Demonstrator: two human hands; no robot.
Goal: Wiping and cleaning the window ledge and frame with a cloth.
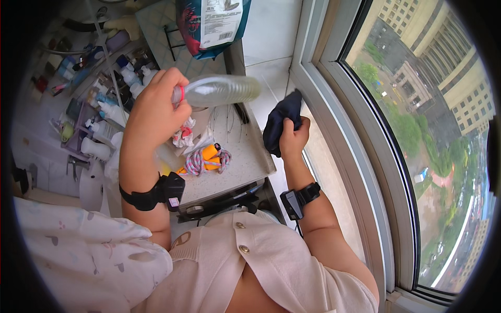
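Note:
My left hand (154, 107) grips a clear plastic bottle (223, 90) by its neck, where a red ring shows. The bottle lies level in the air above the counter (248, 160), its base pointing right. A bunched dark navy cloth (278, 123) is pinched in my right hand (294, 137), right of the bottle and apart from it, close to the window frame. Beneath the bottle, thin wires (229, 123) spread over the counter. Nearer to me lies a coiled braided rope (195, 162) with orange handles (211, 150).
Beside the rope lies crumpled tissue (184, 135). A teal packaged bag (191, 49) with a printed label stands at the back. Pump bottles (113, 111) and other toiletries crowd the left, near a faucet (74, 163). A window frame (344, 129) runs along my right; a patterned curtain-like cloth (78, 250) hangs lower left.

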